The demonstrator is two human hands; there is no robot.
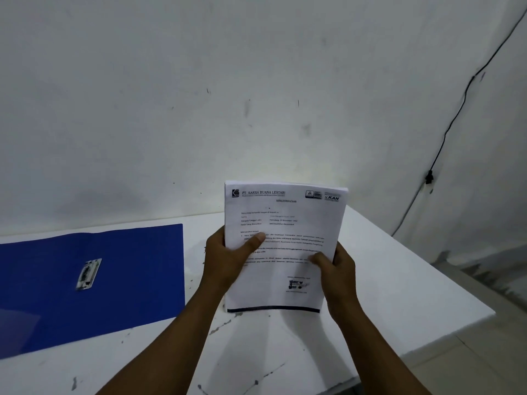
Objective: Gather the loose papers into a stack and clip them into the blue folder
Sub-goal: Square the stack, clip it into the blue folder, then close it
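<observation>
Head view: my two hands, the left hand [228,260] and the right hand [338,276], each grip one side edge of the single stack of papers [281,246], thumbs curled over the printed front sheet, holding it upright just above the white tabletop [385,280], probably to square its edges. Farther left, the one blue folder [128,280] lies open flat, its one metal clip [89,273] exposed to receive the stack.

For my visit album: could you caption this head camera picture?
Both hands, left hand and right hand, hold a paper stack upright over the white table, beside the open blue folder.
</observation>
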